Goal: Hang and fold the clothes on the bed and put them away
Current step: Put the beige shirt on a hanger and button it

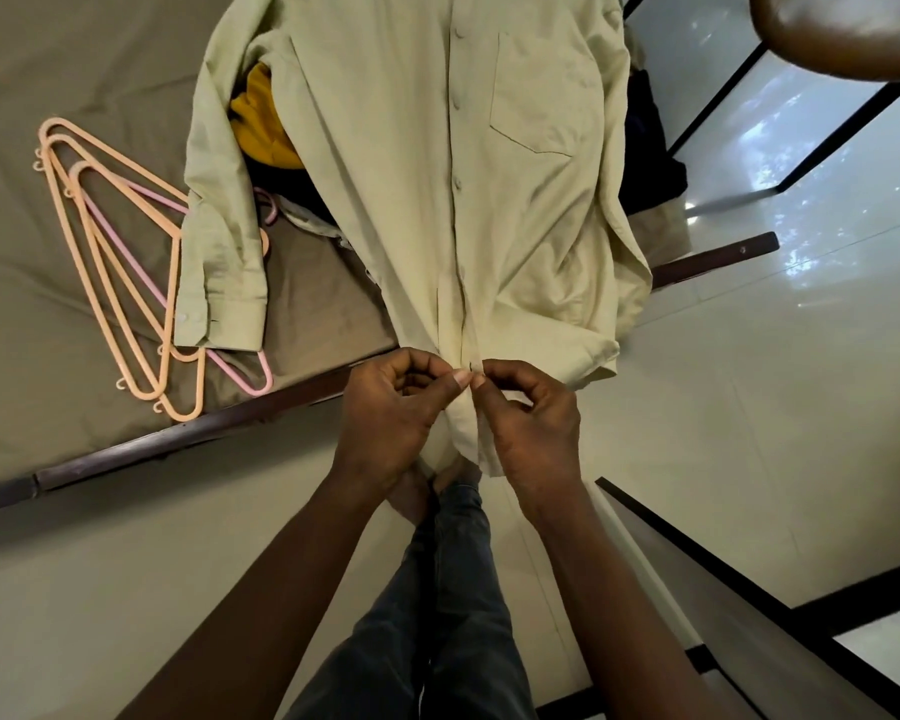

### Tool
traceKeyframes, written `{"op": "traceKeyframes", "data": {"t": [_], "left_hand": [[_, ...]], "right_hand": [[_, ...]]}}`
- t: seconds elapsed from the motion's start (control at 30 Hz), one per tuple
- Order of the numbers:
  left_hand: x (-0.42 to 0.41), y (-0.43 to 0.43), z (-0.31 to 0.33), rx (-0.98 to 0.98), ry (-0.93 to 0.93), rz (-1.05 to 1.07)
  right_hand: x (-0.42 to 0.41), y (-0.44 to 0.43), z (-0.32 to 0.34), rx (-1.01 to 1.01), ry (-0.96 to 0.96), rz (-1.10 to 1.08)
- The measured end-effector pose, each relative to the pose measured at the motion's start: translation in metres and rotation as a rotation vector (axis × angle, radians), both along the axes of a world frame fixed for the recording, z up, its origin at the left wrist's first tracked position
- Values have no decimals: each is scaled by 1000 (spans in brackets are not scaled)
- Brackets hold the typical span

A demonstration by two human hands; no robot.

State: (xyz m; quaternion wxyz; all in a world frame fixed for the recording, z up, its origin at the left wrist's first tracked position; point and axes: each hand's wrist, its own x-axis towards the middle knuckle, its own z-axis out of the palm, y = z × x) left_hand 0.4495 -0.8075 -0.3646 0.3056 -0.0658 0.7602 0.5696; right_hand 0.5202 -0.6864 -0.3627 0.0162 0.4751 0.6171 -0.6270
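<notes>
pinches the pale green shirt near its bottom end with both hands: left hand with thumb and finger tips closed tight on the button strip, right hand doing the same just beside it, tips nearly touching. keeps most of the shirt flat and front up on the bed, with the bottom end pulled out past the dark bed edge toward the legs. looks like work on the lowest button, but only a guess. looks buttoned higher up. seems early in the job: not on a hanger yet, not folded, not put away. leaves more to do too: a yellow cloth tucked under the shirt's side, and dark clothes by the far side, at the bed's rim. has hangers ready, peach and pink, in a pile near the long sleeve, partly under its cuff. needs care at the bed edge, since the shirt could slide off onto the shiny floor. has open room on the bed past the hangers, and open floor on the right, with a dark-edged board close by the right arm.
</notes>
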Motion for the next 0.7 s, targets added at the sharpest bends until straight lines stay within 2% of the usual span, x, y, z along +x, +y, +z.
{"op": "traceKeyframes", "data": {"t": [0.1, 0.23, 0.43, 0.7], "left_hand": [[5, 1, -2, 24, -46, 16], [8, 1, -7, 59, -136, 119], [8, 4, -8, 68, -186, 118], [5, 10, -9, 40, -194, 98]], "right_hand": [[-1, -6, -1, 45, -4, 9], [-2, -7, -4, -2, 4, -16], [2, -2, -6, -64, 10, -66], [6, 5, -6, 35, 78, 100]]}}
